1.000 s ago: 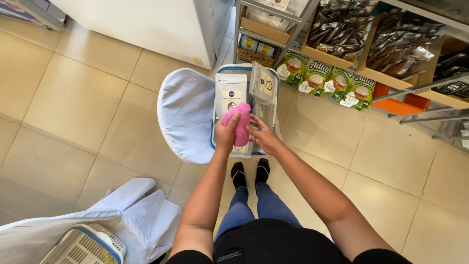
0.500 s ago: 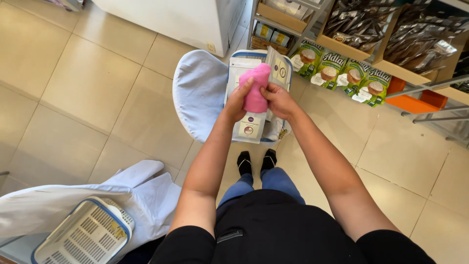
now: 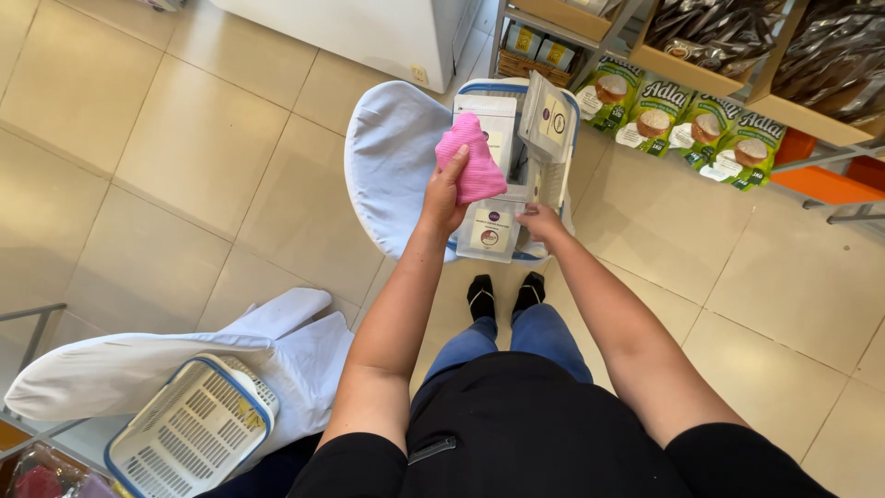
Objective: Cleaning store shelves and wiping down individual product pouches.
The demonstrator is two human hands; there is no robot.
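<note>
The pink cloth [image 3: 472,159] has come up and off the packages since a second ago: then both hands pressed it low against the white pouches in the basket, half a second ago both still held it upright together, and now only the left hand [image 3: 444,192] carries it, lifted above the blue-rimmed basket [image 3: 557,90]. The left hand is closed around the lower edge of the folded cloth, thumb across its face, so the cloth stands clear of everything beneath it. The right hand [image 3: 540,221] has let go of the cloth and dropped to the near end of the basket, where its curled fingers rest on or just beside a white pouch [image 3: 489,229] with a round label; whether it pinches that pouch or only touches it I cannot tell. My reading is that the wiping contact has ended for the moment and the work is shifting to handling the packages themselves.

Otherwise little differs. The basket sits on the pale blue-white cover [image 3: 392,161] as before, a second white pouch [image 3: 549,112] leaning tilted at its far right. The view has merely swung, bringing the green-and-white bags [image 3: 682,118] on the floor beside the shelf closer to the upper right, and the second basket [image 3: 189,429] at lower left more fully into sight.
</note>
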